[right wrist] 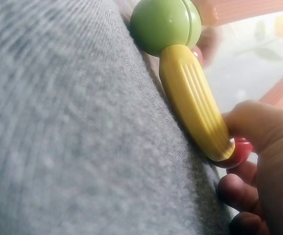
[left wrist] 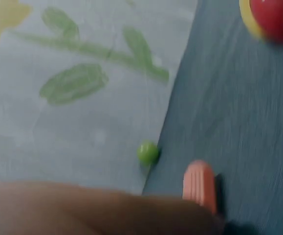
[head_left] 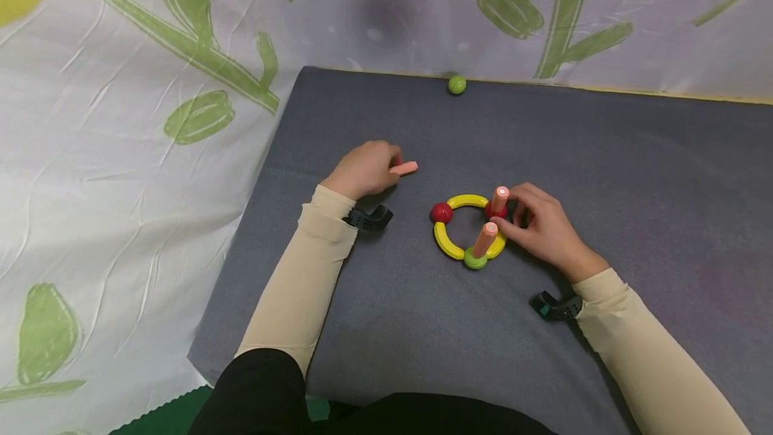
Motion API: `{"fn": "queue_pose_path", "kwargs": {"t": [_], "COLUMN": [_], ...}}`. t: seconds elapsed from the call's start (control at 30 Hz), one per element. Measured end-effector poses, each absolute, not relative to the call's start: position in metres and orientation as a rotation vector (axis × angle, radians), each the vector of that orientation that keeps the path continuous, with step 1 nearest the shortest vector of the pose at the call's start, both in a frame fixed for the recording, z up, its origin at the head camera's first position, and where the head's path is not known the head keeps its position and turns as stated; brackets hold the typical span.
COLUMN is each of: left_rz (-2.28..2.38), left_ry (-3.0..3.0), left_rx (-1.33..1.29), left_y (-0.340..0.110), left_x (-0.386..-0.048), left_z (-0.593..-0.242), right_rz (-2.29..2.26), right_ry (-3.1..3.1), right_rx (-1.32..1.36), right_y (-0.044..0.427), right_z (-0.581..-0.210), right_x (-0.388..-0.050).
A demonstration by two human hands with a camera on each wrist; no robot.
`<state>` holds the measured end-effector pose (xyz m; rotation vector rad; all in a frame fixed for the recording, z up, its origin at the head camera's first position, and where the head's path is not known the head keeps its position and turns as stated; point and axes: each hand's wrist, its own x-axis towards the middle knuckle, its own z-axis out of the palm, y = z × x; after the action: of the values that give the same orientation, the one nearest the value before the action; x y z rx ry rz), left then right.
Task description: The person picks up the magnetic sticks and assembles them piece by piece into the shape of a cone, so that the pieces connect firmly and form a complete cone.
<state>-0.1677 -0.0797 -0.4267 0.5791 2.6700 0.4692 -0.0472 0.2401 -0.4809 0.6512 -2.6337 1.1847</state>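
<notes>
In the head view a ring lies on the cloth, made of curved yellow pieces (head_left: 447, 242) joined by a red ball (head_left: 441, 213) at left, a second red ball (head_left: 494, 212) at right and a green ball (head_left: 475, 260) in front. Pink rods rise from the right red ball (head_left: 499, 199) and the green ball (head_left: 485, 240). My right hand (head_left: 546, 225) grips the ring at the right red ball, its thumb against the yellow piece (right wrist: 192, 100). Left of the ring, my left hand (head_left: 366, 170) holds a loose pink rod (head_left: 404, 168) whose near end is hidden by the fingers.
A loose green ball (head_left: 457, 84) sits at the far edge of the grey-covered table (head_left: 386, 327). Behind and to the left hangs a white sheet (head_left: 121, 173) printed with green leaves. Black bands with a dark piece are on both wrists.
</notes>
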Motion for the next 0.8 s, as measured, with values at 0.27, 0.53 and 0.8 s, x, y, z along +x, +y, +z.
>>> {"fn": "queue_pose_path", "kwargs": {"t": [0.27, 0.53, 0.8], "left_rz": [1.035, 1.188, 1.146], "left_ry": [2.272, 1.989, 1.952], "left_rx": [0.901, 1.035, 1.020], "left_y": [-0.053, -0.044, -0.046], "left_x": [-0.148, -0.139, -0.140], "left_z": [-0.412, -0.405, -0.409], "right_rz": [1.180, 1.180, 1.189], "right_ry": [-2.640, -2.650, -2.647], "right_rx": [0.639, 0.628, 0.620], "right_y": [0.239, 0.240, 0.239], "right_z": [-0.480, -0.482, -0.483], "right_x": [-0.047, -0.048, -0.047]}}
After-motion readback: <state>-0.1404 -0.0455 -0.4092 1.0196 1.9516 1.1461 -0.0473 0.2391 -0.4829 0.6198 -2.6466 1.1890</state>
